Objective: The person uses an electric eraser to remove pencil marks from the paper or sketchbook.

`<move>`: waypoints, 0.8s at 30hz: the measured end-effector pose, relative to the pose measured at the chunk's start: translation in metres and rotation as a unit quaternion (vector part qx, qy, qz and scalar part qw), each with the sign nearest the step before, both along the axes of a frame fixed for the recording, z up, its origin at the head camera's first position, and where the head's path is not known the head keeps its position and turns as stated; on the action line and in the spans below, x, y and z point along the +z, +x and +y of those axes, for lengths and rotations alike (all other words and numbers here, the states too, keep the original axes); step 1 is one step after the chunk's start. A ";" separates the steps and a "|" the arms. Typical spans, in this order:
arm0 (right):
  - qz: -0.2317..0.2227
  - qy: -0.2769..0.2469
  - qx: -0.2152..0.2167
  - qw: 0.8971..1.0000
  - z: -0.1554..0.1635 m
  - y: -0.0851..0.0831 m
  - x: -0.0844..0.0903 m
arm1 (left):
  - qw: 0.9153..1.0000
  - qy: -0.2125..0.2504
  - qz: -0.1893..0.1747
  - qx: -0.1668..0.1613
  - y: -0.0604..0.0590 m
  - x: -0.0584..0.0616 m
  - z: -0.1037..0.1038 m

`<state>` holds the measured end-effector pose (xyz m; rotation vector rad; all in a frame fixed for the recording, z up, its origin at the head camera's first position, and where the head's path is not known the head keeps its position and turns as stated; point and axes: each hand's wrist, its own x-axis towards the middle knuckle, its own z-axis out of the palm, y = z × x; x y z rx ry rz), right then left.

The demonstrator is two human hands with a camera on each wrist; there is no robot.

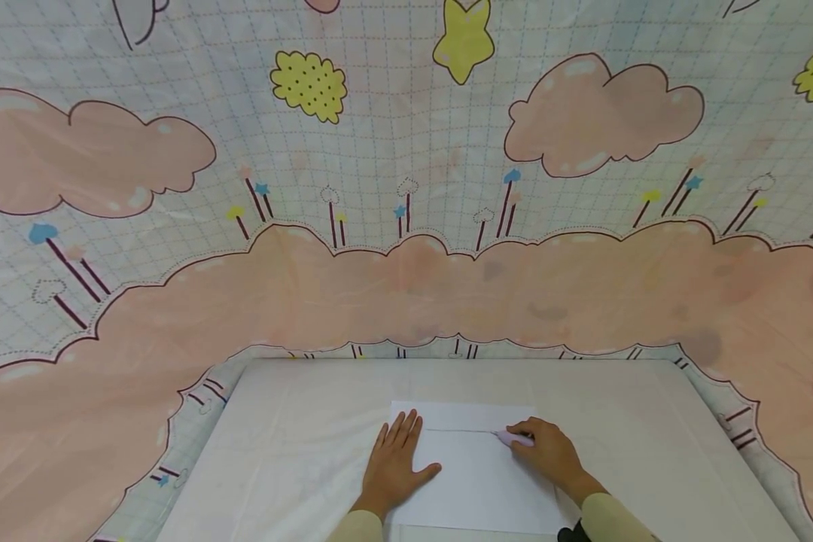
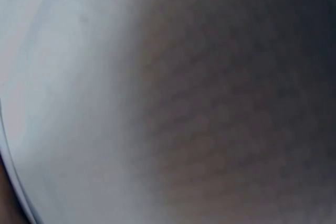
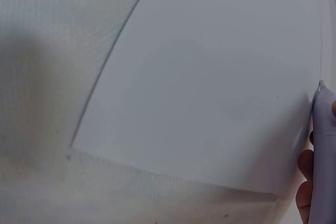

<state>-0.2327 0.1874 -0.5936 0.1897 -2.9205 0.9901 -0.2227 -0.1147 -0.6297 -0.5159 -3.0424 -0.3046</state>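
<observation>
A white sheet of paper [image 1: 477, 474] lies on a white table [image 1: 291, 444] in front of me. My left hand [image 1: 396, 463] rests flat on the sheet's left part, fingers straight and spread. My right hand [image 1: 549, 452] grips a pale lilac pen [image 1: 513, 437] whose tip touches the paper at the right end of a thin drawn line [image 1: 457, 430]. In the right wrist view the pen [image 3: 323, 150] stands at the right edge, its tip on the paper [image 3: 210, 87], with fingertips [image 3: 303, 179] beside it. The left wrist view is a blur of skin and white surface.
A large cloth backdrop [image 1: 406, 226] with pink clouds, yellow stars and a grid pattern rises behind and around the table. The table's bare white surface extends left and right of the sheet. My sleeves [image 1: 613, 519] are pale yellow.
</observation>
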 end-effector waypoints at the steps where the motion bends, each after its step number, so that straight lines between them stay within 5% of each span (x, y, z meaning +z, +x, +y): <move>1: 0.000 0.000 -0.002 1.000 0.001 0.001 0.001 | 1.000 -0.002 0.000 0.000 0.000 0.000 0.000; 24: 0.003 -0.002 -0.006 1.000 0.003 0.002 0.000 | 1.000 0.001 -0.004 0.000 0.001 0.004 0.000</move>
